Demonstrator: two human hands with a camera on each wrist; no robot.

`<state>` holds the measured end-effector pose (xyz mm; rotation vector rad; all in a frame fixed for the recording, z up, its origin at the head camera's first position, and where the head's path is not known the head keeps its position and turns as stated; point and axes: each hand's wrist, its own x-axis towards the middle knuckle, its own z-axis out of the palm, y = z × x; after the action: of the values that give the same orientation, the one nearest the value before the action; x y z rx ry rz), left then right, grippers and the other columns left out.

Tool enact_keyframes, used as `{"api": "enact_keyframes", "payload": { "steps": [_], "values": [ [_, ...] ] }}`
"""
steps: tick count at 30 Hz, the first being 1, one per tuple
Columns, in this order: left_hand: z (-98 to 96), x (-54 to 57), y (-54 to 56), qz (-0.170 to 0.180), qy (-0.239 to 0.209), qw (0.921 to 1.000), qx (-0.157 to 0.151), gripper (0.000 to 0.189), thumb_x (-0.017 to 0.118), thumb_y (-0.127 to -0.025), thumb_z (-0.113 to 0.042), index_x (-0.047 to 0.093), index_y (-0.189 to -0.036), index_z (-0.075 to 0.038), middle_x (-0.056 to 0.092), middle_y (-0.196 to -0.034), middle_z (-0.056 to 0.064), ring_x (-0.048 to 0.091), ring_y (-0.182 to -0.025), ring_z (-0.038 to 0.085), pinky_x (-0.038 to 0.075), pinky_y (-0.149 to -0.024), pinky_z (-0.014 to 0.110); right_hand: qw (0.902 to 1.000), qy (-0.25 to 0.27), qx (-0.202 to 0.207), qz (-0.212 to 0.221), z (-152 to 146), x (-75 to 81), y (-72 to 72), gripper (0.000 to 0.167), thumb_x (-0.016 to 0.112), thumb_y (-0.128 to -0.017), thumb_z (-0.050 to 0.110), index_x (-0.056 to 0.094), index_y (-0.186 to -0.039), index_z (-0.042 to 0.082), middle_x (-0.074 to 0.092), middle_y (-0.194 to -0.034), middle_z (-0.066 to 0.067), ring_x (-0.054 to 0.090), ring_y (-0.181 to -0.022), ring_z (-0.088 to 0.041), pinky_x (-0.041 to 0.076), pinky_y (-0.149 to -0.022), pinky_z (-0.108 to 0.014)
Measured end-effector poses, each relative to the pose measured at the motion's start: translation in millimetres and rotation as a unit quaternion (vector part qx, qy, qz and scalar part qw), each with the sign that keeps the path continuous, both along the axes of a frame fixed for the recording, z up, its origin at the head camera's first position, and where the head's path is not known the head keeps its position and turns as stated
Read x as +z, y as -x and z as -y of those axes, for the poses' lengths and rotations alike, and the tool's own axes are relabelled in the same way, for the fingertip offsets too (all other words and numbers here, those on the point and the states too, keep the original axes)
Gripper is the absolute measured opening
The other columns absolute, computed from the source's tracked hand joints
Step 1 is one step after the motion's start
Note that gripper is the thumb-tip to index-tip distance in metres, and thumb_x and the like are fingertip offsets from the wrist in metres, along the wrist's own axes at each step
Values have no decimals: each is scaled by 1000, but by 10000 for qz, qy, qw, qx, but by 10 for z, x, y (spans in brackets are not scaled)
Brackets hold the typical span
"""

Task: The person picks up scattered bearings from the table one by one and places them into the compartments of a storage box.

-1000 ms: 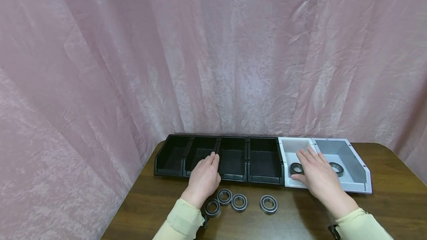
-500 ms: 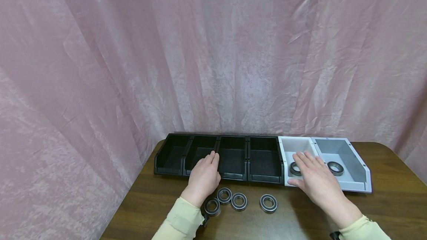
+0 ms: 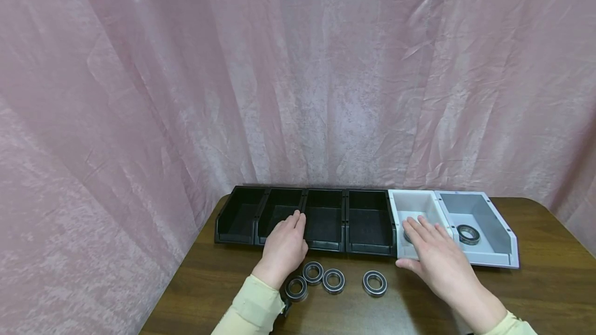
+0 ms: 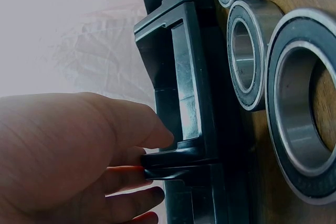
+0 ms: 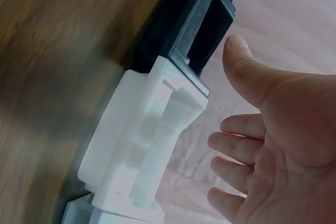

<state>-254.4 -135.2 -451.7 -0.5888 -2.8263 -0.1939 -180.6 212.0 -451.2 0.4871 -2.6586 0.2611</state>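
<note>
My left hand (image 3: 285, 244) rests with straight fingers at the front edge of the black bins (image 3: 371, 224); in the left wrist view its thumb and fingers lie against the divider between two bins. Over the front of the white bin (image 3: 414, 199) hovers my right hand (image 3: 437, 262), fingers extended and thumb spread, holding nothing. Beneath its fingertips a ball bearing (image 3: 406, 237) in that bin is mostly hidden. Another bearing (image 3: 469, 242) lies in the grey bin (image 3: 489, 259). Near the left wrist, several bearings (image 3: 333, 291) lie flat on the table.
A single bearing (image 3: 384, 284) sits apart, between the two forearms. The bins stand in one row along the back of the wooden table (image 3: 195, 283). Behind them hangs a pink curtain (image 3: 298, 92).
My right hand has drawn back toward the table's front and slightly left, uncovering the bearing in the grey bin and covering more of the one in the white bin. The left hand stays put.
</note>
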Motion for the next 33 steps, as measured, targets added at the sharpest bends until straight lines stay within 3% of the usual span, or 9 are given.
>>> {"api": "enact_keyframes", "payload": {
  "steps": [14, 24, 33],
  "values": [
    [0, 3, -9, 32, 15, 10000, 14, 62, 82, -98, -14, 60, -153, 4, 57, -161, 22, 58, -146, 36, 46, -122, 50, 9998, -37, 128, -172, 126, -36, -122, 89, 97, -80, 41, 63, -148, -7, 64, -150, -28, 56, -143, -50, 41, -120, -69],
    [-5, -10, -2, 12, 3, 10000, 17, 63, 82, -98, -15, 59, -154, 3, 56, -162, 22, 58, -147, 36, 46, -123, 49, 9997, -62, 158, 167, 205, -30, -172, 90, 97, -81, 42, 62, -151, -4, 61, -155, -25, 52, -149, -47, 37, -125, -63],
    [-8, 6, -10, 33, -3, 10000, 27, 63, 82, -98, -14, 59, -154, 4, 56, -162, 22, 58, -147, 36, 46, -123, 50, 9991, -116, 372, 181, 257, -70, -205, 90, 96, -81, 43, 64, -150, -3, 63, -155, -19, 51, -151, -43, 40, -123, -61]
  ]
}}
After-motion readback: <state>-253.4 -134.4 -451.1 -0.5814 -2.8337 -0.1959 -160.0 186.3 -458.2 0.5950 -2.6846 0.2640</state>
